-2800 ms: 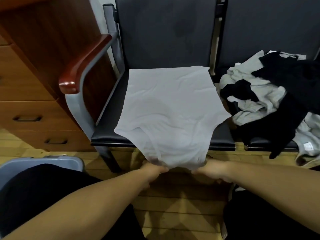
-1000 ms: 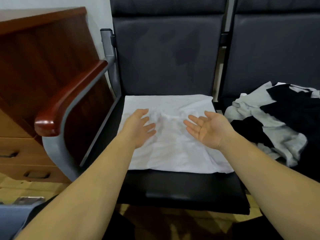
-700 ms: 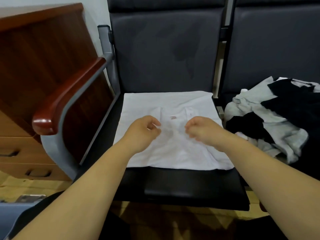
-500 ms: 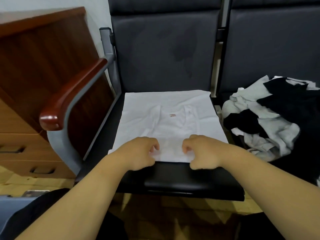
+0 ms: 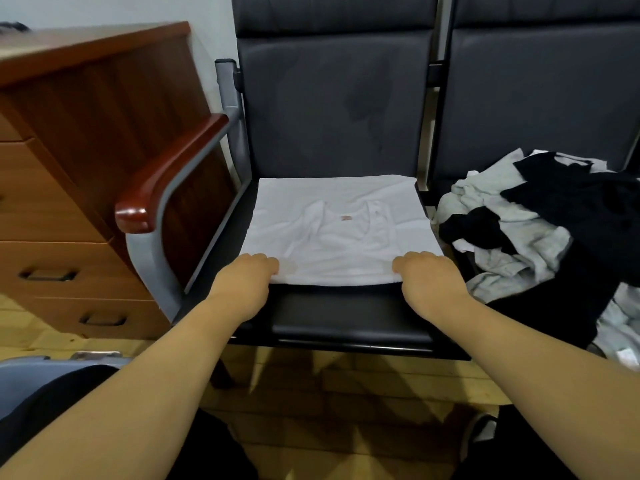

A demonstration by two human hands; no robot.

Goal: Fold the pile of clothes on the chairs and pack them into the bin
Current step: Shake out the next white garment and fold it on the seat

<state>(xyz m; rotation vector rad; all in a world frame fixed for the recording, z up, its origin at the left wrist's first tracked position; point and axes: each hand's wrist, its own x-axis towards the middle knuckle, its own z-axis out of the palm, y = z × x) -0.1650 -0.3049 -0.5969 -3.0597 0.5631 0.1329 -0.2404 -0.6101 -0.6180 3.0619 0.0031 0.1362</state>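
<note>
Left hand (image 5: 247, 277): fingers (image 5: 268, 263) curled down over the near left corner of the white shirt (image 5: 337, 233), knuckles up; the tips are hidden, so whether they pinch the cloth cannot be told. Right hand (image 5: 427, 277): fingers (image 5: 403, 263) curled the same way over the near right corner, tips likewise hidden. Both hands lie on the near hem, well apart, with bare forearms running back toward 6 o'clock.

White shirt: lies flat on the seat of the left chair (image 5: 346, 323), folded to a rough rectangle, neck opening and a small red label facing up at its middle. The far edge meets the backrest at 12 o'clock; the near edge stops short of the seat's front, leaving a bare black strip.

Pile of clothes (image 5: 540, 237): at 3 o'clock from the shirt, on the neighbouring seat, a loose heap of grey and black pieces, some hanging over the front edge.

Armrest (image 5: 173, 171): red-brown wood on a grey frame, at 9 o'clock from the shirt.

Drawer cabinet (image 5: 69, 188): wooden, beyond the armrest at 9 o'clock.

Bin (image 5: 31, 363): grey rim at 7 o'clock, on the floor, mostly hidden.
</note>
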